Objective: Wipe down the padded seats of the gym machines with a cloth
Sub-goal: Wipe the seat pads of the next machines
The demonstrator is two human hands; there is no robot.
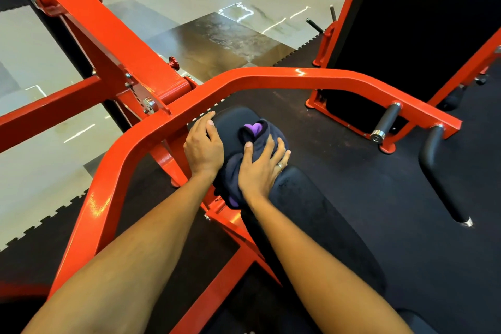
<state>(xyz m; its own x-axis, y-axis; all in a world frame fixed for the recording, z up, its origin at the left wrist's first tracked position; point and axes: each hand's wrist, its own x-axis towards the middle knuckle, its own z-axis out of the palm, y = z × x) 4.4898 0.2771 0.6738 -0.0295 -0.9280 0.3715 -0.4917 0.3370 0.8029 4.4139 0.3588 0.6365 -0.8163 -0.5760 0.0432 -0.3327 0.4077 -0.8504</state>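
A black padded seat (233,119) of a red gym machine sits at the centre of the view, with a longer black back pad (314,214) running toward me below it. A dark navy cloth with a purple lining (254,130) lies bunched on the seat. My right hand (261,167) presses flat on the cloth, fingers spread, a ring on one finger. Beside it, my left hand (203,145) rests on the seat's left edge, fingers extended over the padding and touching the cloth's side.
A red curved frame bar (271,74) arches over the seat at the far side and down the left. Two black handle grips (387,120) (439,179) stick out at the right. A black weight-stack housing (423,8) stands at the back right. Tiled floor lies left.
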